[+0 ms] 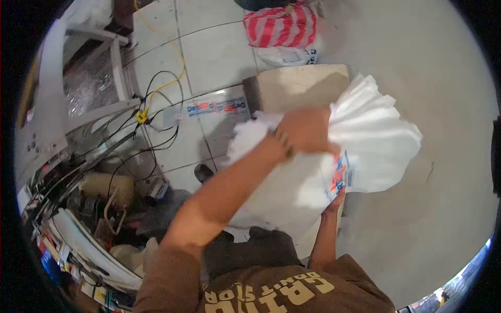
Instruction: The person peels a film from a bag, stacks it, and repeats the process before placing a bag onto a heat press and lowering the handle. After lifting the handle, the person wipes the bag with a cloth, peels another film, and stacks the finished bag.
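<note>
A large bundle of thin white sheets (376,135) with pleated, fanned edges spreads across the middle, over my lap and a board. Around its right part lies a printed band (342,175) with red and blue lettering. My left hand (305,130), with a bracelet at the wrist, reaches across the top of the bundle. It is blurred by motion, its fingers bent down over the white folds, and I cannot tell how they close. From below, my right hand (335,201) grips the bundle's near edge at the printed band, thumb on top and the other fingers hidden underneath.
Beneath the bundle is a pale board (302,83). On the tiled floor lie a clear printed wrapper (216,107), a yellow cord (182,62) and black cables. A red-striped bag (282,26) sits at the back. Metal frames and clutter fill the left; a grey surface (433,219) spans the right.
</note>
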Demonstrator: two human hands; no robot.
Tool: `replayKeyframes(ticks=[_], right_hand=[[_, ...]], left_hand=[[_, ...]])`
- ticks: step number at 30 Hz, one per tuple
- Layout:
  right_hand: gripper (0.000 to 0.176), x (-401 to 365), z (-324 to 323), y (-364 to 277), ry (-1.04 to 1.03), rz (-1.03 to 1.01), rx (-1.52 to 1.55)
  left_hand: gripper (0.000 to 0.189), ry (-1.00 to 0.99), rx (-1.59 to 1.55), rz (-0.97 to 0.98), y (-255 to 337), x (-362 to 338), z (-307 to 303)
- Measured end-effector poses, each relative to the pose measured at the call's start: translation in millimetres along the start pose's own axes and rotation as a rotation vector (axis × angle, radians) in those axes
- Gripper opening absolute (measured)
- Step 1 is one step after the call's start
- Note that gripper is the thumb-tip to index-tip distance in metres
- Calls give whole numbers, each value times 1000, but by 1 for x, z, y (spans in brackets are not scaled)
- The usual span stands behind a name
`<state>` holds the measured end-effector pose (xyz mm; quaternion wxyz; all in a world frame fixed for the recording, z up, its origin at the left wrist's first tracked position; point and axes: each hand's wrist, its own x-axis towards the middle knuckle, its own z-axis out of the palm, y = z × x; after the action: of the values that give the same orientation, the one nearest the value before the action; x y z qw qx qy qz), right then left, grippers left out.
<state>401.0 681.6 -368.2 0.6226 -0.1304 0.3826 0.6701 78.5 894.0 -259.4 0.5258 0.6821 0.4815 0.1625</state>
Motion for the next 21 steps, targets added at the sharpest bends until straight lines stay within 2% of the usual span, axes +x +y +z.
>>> replayKeyframes(ticks=[1,3,5,7,8,9,11,12,13,15,16,17,18,20,21], right_hand=[[73,8,-2,1,-11,-13,6],[77,26,-11,0,430,-573,-1421],[75,48,-15,0,394,-469,-1380],[72,69,-15,-4,320,-343,-1302],[72,71,-18,-12,326,-356,-1301],[74,62,-22,-23,395,-372,-1398],[78,42,-26,-46,536,-393,-1591],[78,26,-27,-57,547,-316,-1567],[73,8,-50,-104,480,-204,-1741],[62,-28,-96,-196,290,-15,-2083],[43,-34,-58,-163,739,110,-2063],[43,-39,-36,-138,740,97,-2057],[35,-45,-21,-113,723,-11,-1955],[22,-42,-9,-80,638,-239,-1720],[22,-43,-5,-70,634,-256,-1710]], left_hand=[[71,-32,-20,79,-15,41,8],[69,-223,74,-2,-35,114,20],[90,-245,119,-183,-65,156,49],[85,-190,178,-213,-94,182,75],[80,-149,212,-214,-94,189,81],[80,-169,193,-196,-97,198,86],[98,-298,290,-179,-97,193,59],[105,-254,306,-193,-98,189,56],[112,-203,327,-202,-95,185,50],[124,-300,272,-171,-111,190,27],[121,-337,277,-206,-121,196,16],[118,-375,284,-242,-125,199,9],[118,-377,295,-230,-121,195,1],[104,-318,47,-364,-117,198,-18],[104,-323,56,-349,-112,202,-25]])
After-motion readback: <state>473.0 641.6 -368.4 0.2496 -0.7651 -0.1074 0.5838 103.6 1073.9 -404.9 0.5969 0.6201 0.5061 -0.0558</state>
